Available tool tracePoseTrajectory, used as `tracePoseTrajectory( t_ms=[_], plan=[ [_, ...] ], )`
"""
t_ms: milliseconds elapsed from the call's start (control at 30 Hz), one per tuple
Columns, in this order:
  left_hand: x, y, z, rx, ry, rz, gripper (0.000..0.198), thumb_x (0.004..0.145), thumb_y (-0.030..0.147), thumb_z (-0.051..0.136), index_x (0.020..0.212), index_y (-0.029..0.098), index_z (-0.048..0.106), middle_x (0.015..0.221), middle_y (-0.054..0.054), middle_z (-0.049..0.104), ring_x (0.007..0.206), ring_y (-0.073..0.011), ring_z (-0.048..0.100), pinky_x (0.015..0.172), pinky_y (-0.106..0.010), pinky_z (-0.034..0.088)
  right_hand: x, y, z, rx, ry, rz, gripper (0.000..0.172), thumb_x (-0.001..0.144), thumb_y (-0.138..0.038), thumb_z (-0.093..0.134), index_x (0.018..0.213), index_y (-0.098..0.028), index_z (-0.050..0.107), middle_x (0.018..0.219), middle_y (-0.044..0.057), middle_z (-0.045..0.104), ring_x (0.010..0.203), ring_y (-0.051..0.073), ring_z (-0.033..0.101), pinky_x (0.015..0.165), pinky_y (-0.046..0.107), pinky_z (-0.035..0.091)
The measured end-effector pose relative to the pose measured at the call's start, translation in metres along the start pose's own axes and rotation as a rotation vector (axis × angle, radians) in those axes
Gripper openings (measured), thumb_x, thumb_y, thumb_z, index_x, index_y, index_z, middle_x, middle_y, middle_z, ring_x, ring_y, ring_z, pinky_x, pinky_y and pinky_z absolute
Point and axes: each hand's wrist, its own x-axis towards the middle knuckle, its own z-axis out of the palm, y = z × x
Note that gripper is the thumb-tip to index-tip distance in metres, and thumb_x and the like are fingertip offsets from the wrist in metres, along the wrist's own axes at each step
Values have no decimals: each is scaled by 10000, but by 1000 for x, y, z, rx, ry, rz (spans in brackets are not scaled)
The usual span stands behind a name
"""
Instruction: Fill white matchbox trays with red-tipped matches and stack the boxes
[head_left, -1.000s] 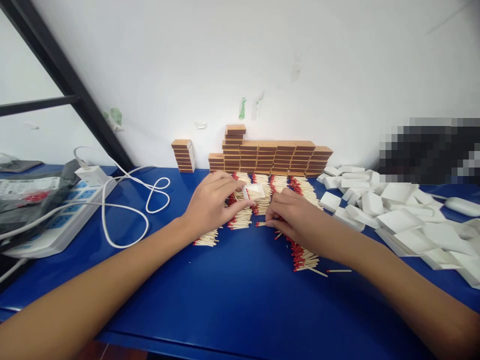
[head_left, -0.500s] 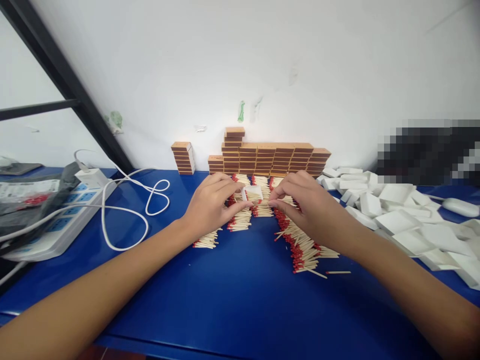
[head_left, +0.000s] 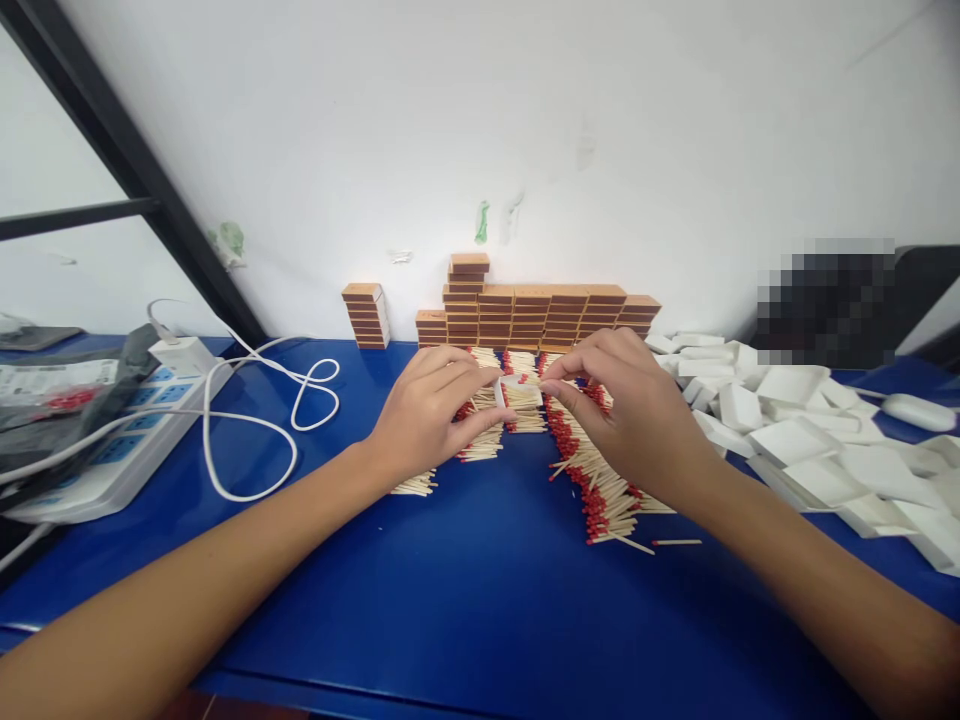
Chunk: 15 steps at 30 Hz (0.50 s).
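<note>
My left hand (head_left: 427, 410) pinches a small white matchbox tray (head_left: 516, 392) between thumb and fingers, above rows of red-tipped matches (head_left: 592, 480) spread on the blue table (head_left: 465, 590). My right hand (head_left: 630, 410) meets the tray from the right, its thumb and fingers pinched at the tray's edge; whether matches are between them is hidden. Both hands hover just in front of a wall of stacked brown matchboxes (head_left: 540, 315).
A heap of white inner trays (head_left: 810, 440) lies at the right, with a white mouse (head_left: 911, 410) behind it. A power strip (head_left: 112, 440) with looping white cables (head_left: 255, 420) sits at the left. A short separate stack of matchboxes (head_left: 366, 313) stands by the wall.
My right hand has risen from the matches on the table to the tray held by my left hand. The left hand has stayed nearly in place.
</note>
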Motion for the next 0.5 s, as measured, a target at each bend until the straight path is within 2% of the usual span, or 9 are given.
tracePoseTrajectory(
  t_ms=[133, 300, 400, 500],
  plan=[
    [2, 5, -2, -38, 6, 7, 368, 951, 430, 775, 1207, 178, 697, 961, -60, 782, 1016, -238, 702, 934, -400, 540, -1, 0, 3, 22, -27, -51, 135, 1070, -278, 547, 972, -249, 636, 942, 80, 656, 930, 274, 564, 839, 440, 442],
    [3, 8, -3, -65, 1, 2, 392, 938, 435, 788, 1213, 170, 697, 974, -61, 783, 1019, -235, 699, 932, -392, 534, -1, 1, 4, 39, 1, -142, 87, 1058, -231, 591, 982, -232, 634, 902, 60, 650, 881, 239, 550, 797, 397, 437],
    [2, 9, -2, -82, -15, -19, 388, 949, 447, 773, 1208, 168, 695, 977, -63, 783, 1020, -237, 699, 934, -396, 534, -1, -1, 3, 48, -23, -139, 90, 1054, -230, 601, 979, -226, 650, 896, 56, 650, 870, 230, 546, 797, 394, 429],
    [2, 8, -1, -94, -18, -46, 373, 951, 448, 770, 1182, 163, 701, 990, -68, 784, 1003, -233, 700, 929, -398, 536, 0, -3, 1, 90, -54, -73, 114, 1051, -251, 608, 959, -232, 674, 892, 52, 663, 873, 229, 554, 795, 391, 430]
  ],
)
